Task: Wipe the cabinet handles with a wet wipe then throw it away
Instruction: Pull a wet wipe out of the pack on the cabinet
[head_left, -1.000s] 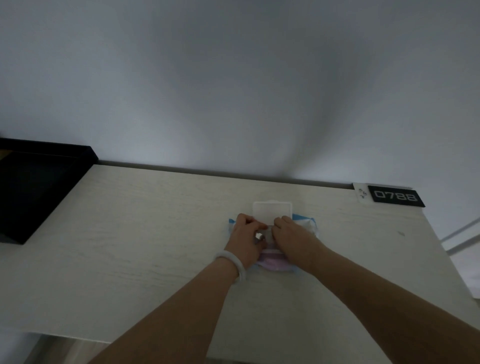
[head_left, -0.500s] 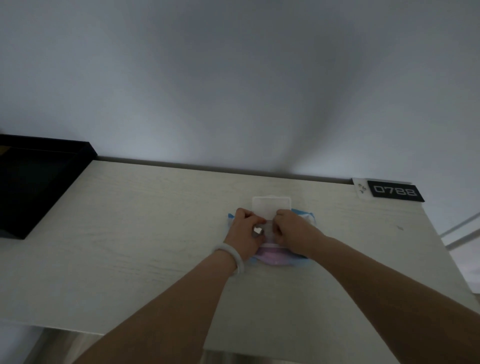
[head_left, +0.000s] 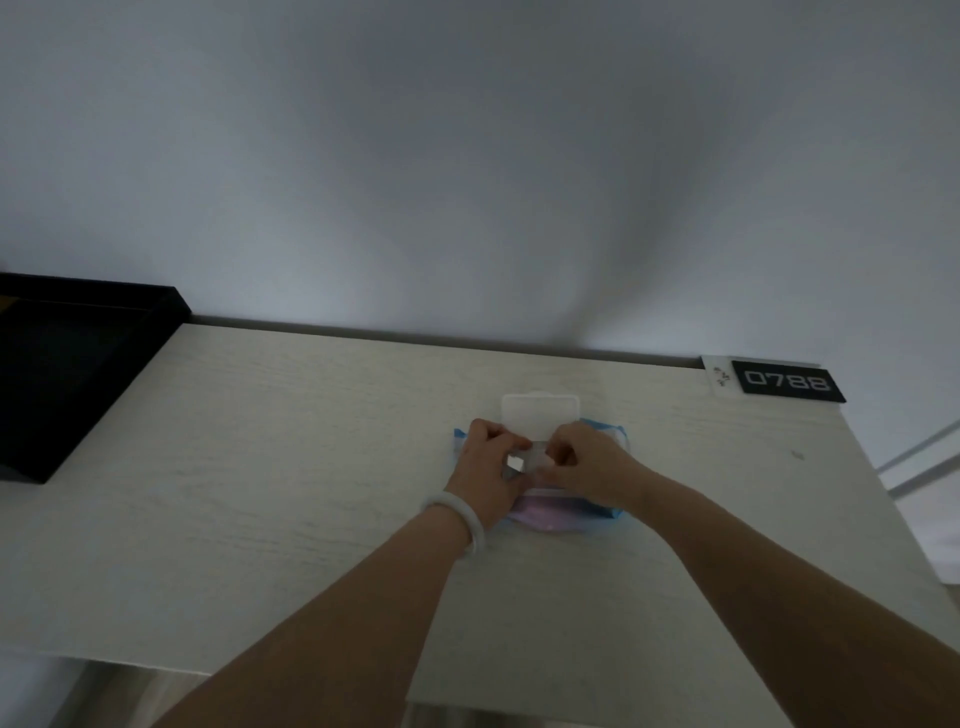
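Two bare hands are working at one soft blue-and-pink wet wipe packet (head_left: 566, 512), which is lying on the pale wood-grain cabinet top (head_left: 291, 467). We are curling our left hand (head_left: 485, 470) over the packet's left end, fingers bent and pressing onto it; a white bangle (head_left: 460, 519) is circling that wrist. We are curling our right hand (head_left: 587, 462) toward the packet's opening, fingertips bunched there; whether they are pinching a wipe we cannot tell. Just beyond our fingertips the translucent white plastic flip lid (head_left: 540, 422) is standing open. Far right of the fingers a black number plate reading 0788 (head_left: 787, 383) is lying; far left, a black tray (head_left: 67, 374).
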